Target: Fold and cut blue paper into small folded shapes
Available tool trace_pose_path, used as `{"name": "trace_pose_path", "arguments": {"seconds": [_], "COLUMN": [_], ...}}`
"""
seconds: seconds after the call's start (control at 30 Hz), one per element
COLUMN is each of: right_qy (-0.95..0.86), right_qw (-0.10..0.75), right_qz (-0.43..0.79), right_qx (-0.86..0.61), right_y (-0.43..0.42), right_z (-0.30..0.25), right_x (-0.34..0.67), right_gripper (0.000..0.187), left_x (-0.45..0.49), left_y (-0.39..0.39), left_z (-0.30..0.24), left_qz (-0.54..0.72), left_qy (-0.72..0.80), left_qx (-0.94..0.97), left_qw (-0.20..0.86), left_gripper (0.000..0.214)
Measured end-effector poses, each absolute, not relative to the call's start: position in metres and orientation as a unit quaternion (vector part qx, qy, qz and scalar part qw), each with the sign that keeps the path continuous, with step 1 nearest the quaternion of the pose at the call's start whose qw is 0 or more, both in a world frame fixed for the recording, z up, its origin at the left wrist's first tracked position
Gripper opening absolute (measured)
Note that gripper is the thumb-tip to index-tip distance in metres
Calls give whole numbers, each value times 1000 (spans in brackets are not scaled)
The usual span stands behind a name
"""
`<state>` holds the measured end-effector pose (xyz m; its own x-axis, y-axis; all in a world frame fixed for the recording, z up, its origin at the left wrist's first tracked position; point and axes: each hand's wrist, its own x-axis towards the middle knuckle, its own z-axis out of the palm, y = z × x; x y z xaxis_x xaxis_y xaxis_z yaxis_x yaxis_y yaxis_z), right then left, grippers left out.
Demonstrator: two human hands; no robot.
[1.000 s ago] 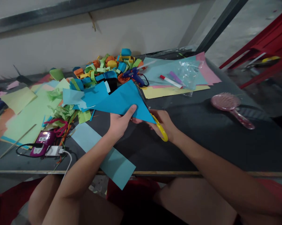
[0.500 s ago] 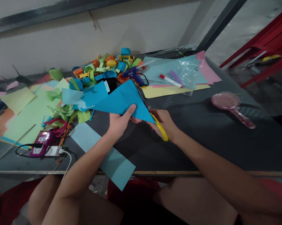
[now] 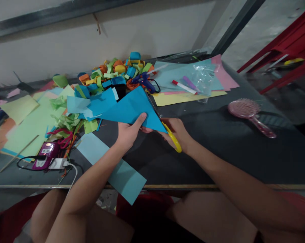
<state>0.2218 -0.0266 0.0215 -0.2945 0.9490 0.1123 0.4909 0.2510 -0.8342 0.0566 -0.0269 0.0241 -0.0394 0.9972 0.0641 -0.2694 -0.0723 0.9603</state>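
Closest to us, a pale strip [image 3: 128, 180] juts past the table [image 3: 243, 152]. Over the tabletop, the right hand [image 3: 177, 130] is wrapped round yellow-handled scissors [image 3: 175, 141], set at the right edge of a blue sheet [image 3: 132, 104]; the left hand [image 3: 128, 135] pinches that sheet, thumb on top. Behind sits a glue gun [image 3: 143, 81], then a colourful heap [image 3: 120, 69].

left forearm [image 3: 94, 175] angled up and inward, left hand [image 3: 127, 135] pinching, thumb [image 3: 142, 117] on top, right forearm [image 3: 225, 173] slanted inward, right hand [image 3: 179, 132] curled, fingers partly hidden
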Motion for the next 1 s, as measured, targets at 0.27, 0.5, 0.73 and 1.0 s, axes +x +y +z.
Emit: {"name": "trace_pose_path", "arguments": {"seconds": [0.27,0.5,0.73,1.0], "right_qy": [-731,-730,-724,-721], "right_qw": [308,298,286,277], "right_qz": [329,333,345,350], "right_qx": [-512,-517,-524,-530], "right_y": [-26,-22,-25,-24], "right_z": [24,18,18,12], "right_x": [222,223,223,225], "right_gripper": [43,42,45,42], "left_x": [57,56,59,59], "left_y": [-27,-25,-27,-29], "left_z": [25,21,23,27], "left_qz": [582,581,577,569], "left_qy": [444,438,448,439], "left_qx": [422,413,400,402], "left_qw": [534,547,554,567], "left_gripper": [44,41,46,47]}}
